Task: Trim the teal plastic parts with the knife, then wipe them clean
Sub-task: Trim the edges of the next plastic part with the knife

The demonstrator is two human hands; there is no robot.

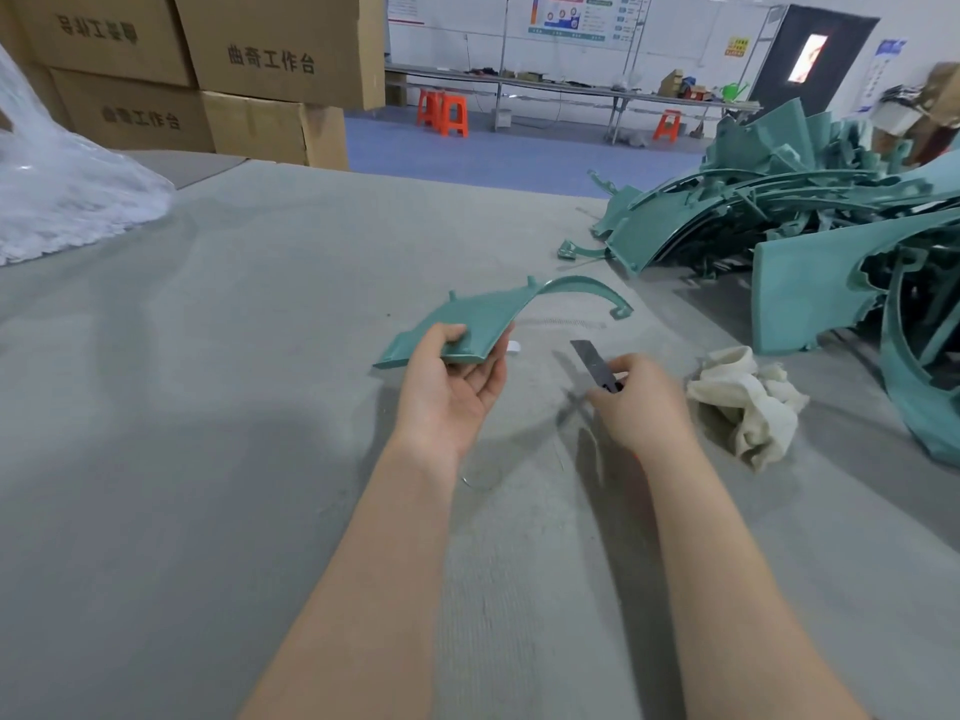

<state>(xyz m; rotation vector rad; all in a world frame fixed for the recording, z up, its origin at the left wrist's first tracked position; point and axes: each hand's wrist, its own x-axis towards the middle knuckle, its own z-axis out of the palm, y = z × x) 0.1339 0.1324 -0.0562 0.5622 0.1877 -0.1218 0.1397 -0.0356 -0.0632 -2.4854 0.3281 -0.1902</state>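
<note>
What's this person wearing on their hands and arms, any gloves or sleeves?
Nothing shows: the left hand and right hand are bare, without gloves, rings or a watch, and both forearms are bare, no sleeve in view.

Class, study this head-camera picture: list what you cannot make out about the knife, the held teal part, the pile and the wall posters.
All in the head view:
- Handle of the knife: hidden inside the right hand.
- Underside of the held teal part: turned away from the camera; the left hand covers its near end.
- The pile of teal parts: cut off by the right edge, overlapping, uncountable.
- Text on the wall posters: too small.
</note>
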